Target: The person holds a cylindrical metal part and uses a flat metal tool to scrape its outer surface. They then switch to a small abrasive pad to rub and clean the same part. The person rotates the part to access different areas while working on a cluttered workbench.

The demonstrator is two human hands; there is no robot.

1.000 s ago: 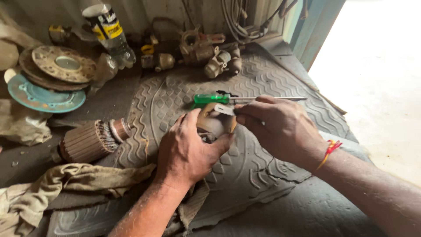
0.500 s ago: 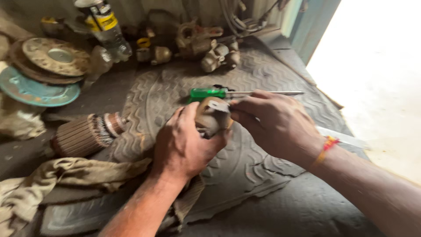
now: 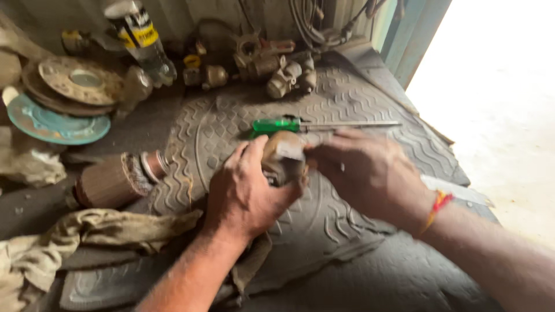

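the left hand (image 3: 245,193) kept its grip wrapped round a small rusty metal part (image 3: 281,156) above the rubber mat (image 3: 347,98) — the right hand (image 3: 370,170) had shifted in, fingertips pinching its edge, while the green-handled screwdriver (image 3: 277,125) stayed untouched just behind.

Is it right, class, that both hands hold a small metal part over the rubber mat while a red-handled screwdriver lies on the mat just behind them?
Not quite. The head view shows the screwdriver has a green handle, not red. The rest stands: the left hand and right hand hold the small metal part over the rubber mat.
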